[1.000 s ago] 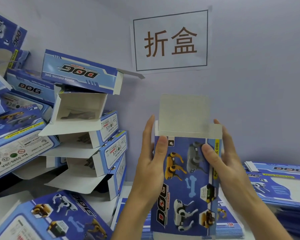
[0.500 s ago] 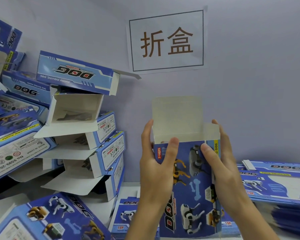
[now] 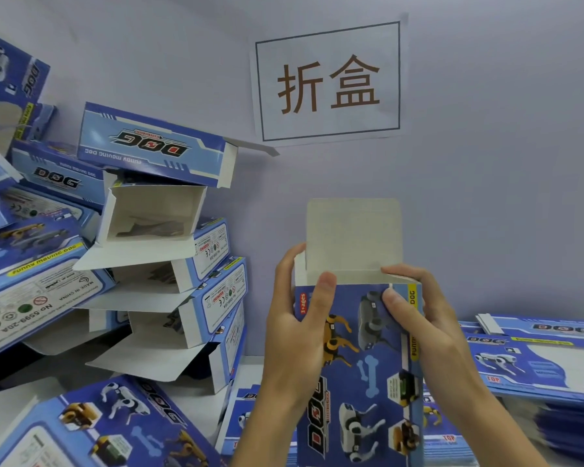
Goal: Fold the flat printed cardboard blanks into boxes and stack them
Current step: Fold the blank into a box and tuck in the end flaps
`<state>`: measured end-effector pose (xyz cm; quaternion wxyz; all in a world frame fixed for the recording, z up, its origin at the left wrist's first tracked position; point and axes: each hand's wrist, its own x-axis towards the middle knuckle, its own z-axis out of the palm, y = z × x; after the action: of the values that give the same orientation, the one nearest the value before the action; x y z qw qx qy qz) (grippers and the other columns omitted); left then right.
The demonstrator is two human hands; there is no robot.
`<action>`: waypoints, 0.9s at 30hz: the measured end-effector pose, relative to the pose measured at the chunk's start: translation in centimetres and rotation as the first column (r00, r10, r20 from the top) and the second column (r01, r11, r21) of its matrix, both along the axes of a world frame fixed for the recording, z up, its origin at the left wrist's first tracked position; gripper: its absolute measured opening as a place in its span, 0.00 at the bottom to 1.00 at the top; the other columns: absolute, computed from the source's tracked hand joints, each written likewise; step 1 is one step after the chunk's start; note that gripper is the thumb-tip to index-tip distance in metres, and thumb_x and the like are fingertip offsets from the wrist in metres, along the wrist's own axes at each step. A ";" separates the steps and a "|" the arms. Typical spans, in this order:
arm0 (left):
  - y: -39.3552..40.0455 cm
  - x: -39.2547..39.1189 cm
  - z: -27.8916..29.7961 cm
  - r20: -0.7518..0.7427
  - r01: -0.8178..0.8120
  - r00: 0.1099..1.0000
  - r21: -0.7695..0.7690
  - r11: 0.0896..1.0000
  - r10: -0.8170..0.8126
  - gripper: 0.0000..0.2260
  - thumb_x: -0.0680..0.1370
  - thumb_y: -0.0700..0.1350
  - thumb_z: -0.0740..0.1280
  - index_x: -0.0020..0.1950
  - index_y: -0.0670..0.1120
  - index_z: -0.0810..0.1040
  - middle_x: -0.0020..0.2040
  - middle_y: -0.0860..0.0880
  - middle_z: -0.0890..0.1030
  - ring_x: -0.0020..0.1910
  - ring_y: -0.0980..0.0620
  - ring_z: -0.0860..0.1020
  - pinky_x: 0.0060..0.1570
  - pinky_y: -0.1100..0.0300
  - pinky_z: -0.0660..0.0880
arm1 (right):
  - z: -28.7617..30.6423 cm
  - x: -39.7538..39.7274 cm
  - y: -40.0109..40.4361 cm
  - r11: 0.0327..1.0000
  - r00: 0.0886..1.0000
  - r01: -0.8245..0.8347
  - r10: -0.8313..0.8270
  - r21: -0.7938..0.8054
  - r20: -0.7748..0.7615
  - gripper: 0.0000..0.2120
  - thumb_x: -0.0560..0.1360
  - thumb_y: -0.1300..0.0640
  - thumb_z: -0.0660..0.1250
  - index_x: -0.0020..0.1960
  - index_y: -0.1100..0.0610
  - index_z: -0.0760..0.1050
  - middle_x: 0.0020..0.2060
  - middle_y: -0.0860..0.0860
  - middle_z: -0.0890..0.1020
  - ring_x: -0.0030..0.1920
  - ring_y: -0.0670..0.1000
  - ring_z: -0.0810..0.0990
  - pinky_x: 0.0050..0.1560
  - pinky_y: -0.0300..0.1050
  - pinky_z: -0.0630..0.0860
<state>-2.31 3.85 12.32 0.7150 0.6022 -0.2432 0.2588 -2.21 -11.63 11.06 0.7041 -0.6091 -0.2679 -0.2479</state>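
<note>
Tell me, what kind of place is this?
Probably a box-folding workstation: a wall sign, folded toy boxes piled left, flat blanks stacked right, and hands holding a box.

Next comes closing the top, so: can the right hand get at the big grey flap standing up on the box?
Probably yes: the right hand grips the box just below the flap, and nothing covers it.

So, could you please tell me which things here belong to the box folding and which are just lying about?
Job:
blue printed cardboard box, held upright, top flap raised
left hand, right hand gripping it
flat printed blanks
leaning stack of folded boxes

Lying about:
white paper wall sign
</note>
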 end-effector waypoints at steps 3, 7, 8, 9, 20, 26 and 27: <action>-0.2 -0.3 0.3 0.016 0.000 1.000 0.019 1.000 -0.001 0.24 0.70 0.68 0.66 0.65 0.73 0.66 0.61 0.69 0.77 0.55 0.63 0.81 0.48 0.61 0.81 | -0.2 0.1 -0.3 1.000 1.000 -0.008 0.008 0.011 0.006 0.17 0.71 0.45 0.66 0.59 0.47 0.74 0.45 0.55 0.85 0.45 0.57 0.86 0.39 0.43 0.82; -0.6 -0.3 0.1 -0.001 -0.015 1.000 0.018 1.000 0.015 0.24 0.68 0.67 0.64 0.64 0.71 0.68 0.55 0.64 0.82 0.50 0.55 0.84 0.45 0.57 0.83 | -0.5 0.4 -0.2 0.999 0.999 -0.029 0.029 0.013 0.015 0.18 0.74 0.44 0.63 0.62 0.44 0.72 0.50 0.53 0.85 0.48 0.56 0.86 0.41 0.45 0.83; -0.7 -0.2 0.0 0.001 -0.040 0.999 0.004 0.999 0.040 0.25 0.69 0.68 0.63 0.65 0.69 0.69 0.56 0.61 0.82 0.53 0.54 0.84 0.47 0.57 0.82 | -0.5 0.5 -0.1 1.000 0.999 -0.028 0.028 0.008 0.016 0.18 0.74 0.42 0.62 0.64 0.43 0.72 0.51 0.52 0.85 0.51 0.55 0.86 0.43 0.45 0.83; -0.7 0.0 -0.1 0.005 -0.067 0.998 -0.013 0.998 0.067 0.26 0.70 0.68 0.62 0.67 0.65 0.70 0.56 0.60 0.83 0.55 0.55 0.83 0.50 0.59 0.82 | -0.6 0.6 -0.1 1.000 1.000 -0.019 0.019 0.000 0.016 0.19 0.75 0.41 0.61 0.65 0.41 0.72 0.53 0.51 0.85 0.53 0.53 0.85 0.47 0.46 0.83; -0.9 0.0 0.1 -0.057 -0.074 0.996 -0.072 0.995 0.070 0.23 0.75 0.70 0.56 0.46 0.56 0.81 0.46 0.47 0.85 0.48 0.47 0.85 0.53 0.47 0.81 | -0.2 0.5 0.7 0.997 0.997 0.074 -0.074 -0.023 0.011 0.21 0.76 0.43 0.56 0.68 0.42 0.70 0.48 0.37 0.84 0.48 0.39 0.84 0.38 0.31 0.78; 0.5 -0.4 1.3 -0.136 -0.010 0.990 0.120 0.993 0.027 0.16 0.81 0.61 0.56 0.48 0.53 0.78 0.49 0.46 0.84 0.53 0.43 0.82 0.60 0.42 0.77 | 0.0 0.2 0.5 1.000 1.000 0.013 -0.012 0.017 -0.021 0.20 0.76 0.42 0.58 0.67 0.42 0.72 0.50 0.44 0.85 0.49 0.45 0.86 0.39 0.35 0.80; 1.0 -0.3 1.6 -0.158 0.012 0.987 0.154 0.988 0.013 0.15 0.81 0.60 0.57 0.49 0.54 0.78 0.51 0.48 0.84 0.56 0.45 0.81 0.61 0.42 0.75 | 0.1 0.1 0.5 0.999 1.000 -0.016 0.017 0.028 -0.026 0.22 0.75 0.41 0.59 0.68 0.44 0.72 0.52 0.45 0.86 0.51 0.47 0.85 0.40 0.36 0.81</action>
<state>-2.65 4.85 13.87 0.6832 0.6745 -0.2047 0.1906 -2.10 -11.14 11.12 0.7181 -0.6000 -0.2603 -0.2377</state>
